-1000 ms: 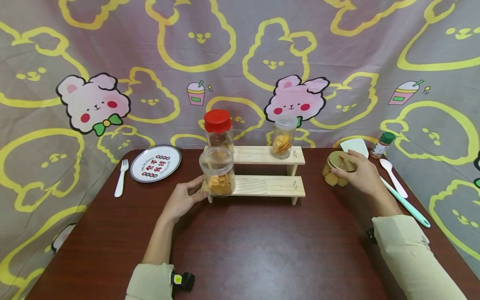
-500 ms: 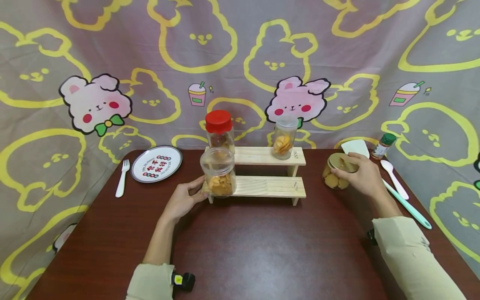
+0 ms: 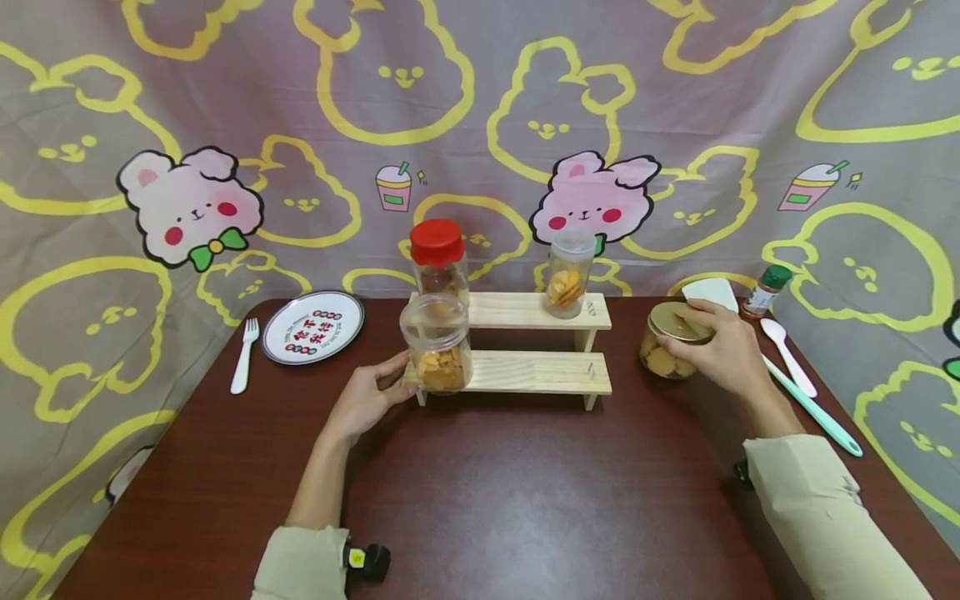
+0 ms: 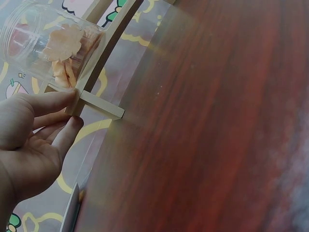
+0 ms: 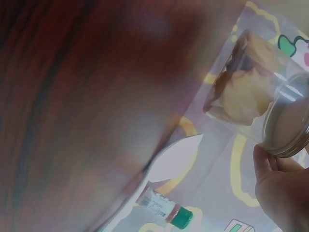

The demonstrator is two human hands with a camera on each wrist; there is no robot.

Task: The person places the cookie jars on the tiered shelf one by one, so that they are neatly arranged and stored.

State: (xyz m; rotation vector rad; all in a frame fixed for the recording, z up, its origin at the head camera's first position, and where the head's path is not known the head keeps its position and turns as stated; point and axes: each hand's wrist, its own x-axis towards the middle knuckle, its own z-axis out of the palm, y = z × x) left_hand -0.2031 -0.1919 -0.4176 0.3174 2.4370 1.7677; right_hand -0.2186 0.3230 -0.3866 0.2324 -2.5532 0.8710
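Note:
My left hand (image 3: 367,400) pinches the left end of the lower tier of a two-tier wooden shelf (image 3: 536,371), thumb above and fingers below in the left wrist view. Right beside it, a clear jar (image 3: 442,367) of orange crackers stands on that tier. My right hand (image 3: 718,346) grips a cookie jar (image 3: 663,358) by its gold lid (image 3: 670,321), to the right of the shelf. Round biscuits show through this jar's clear wall (image 5: 241,92) in the right wrist view.
On the upper tier stand a red-lidded jar (image 3: 437,246) at left and a clear-lidded jar (image 3: 567,283) at right. A plate (image 3: 313,327) and fork (image 3: 243,357) lie left; a spatula (image 3: 813,408), spoon (image 3: 787,354) and green-capped bottle (image 3: 765,292) are right.
My right hand has shifted the gold-lidded cookie jar slightly to the left, toward the shelf. My left hand keeps its hold on the shelf end.

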